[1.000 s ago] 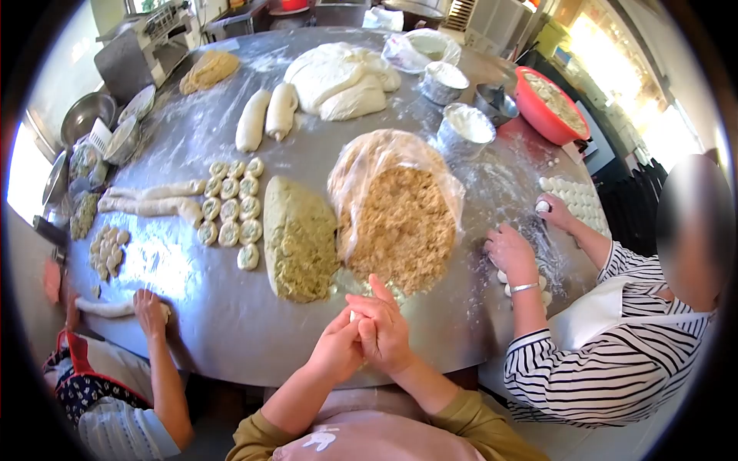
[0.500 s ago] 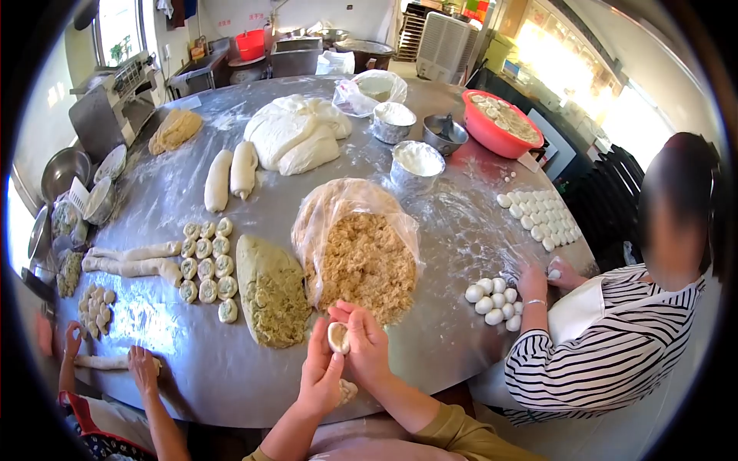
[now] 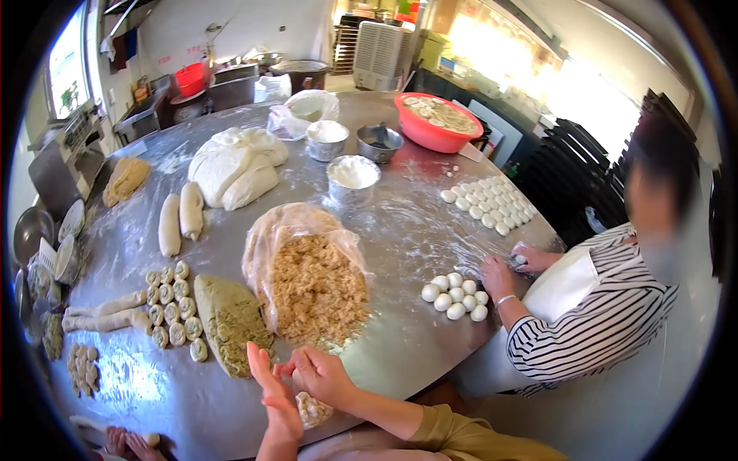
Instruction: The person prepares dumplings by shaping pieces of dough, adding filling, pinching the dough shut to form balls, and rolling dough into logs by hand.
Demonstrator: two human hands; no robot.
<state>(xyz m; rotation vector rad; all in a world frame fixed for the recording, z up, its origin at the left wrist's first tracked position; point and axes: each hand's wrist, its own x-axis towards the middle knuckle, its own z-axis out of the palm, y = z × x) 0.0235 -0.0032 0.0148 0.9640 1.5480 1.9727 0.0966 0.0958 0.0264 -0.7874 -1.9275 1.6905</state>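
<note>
Low in the view, my left hand [image 3: 275, 396] is held upright with its fingers stretched out and palm facing right. My right hand [image 3: 321, 378] is curled against that palm; whatever lies inside its fingers is hidden. Just below my hands sits a small pile of dough pieces [image 3: 314, 412], partly covered by my right wrist. Ahead of them is a plastic-lined heap of brown crumbly filling [image 3: 319, 288]. To its left lies a greenish mound of filling [image 3: 227, 323], close to my left fingertips.
A co-worker in a striped top [image 3: 569, 338] works at right, beside white dough balls [image 3: 455, 297] and flattened rounds [image 3: 488, 203]. Left are spiral dough pieces [image 3: 173, 311] and another person's hands [image 3: 132, 443]. Farther back stand a dough mass [image 3: 234, 165], flour bowls [image 3: 354, 180] and a red basin [image 3: 438, 134].
The view has turned right. My hands, which held a small cupped dough wrapper with filling, have shifted: the left is now flattened and the right curled against it. The dough wrapper no longer shows.
</note>
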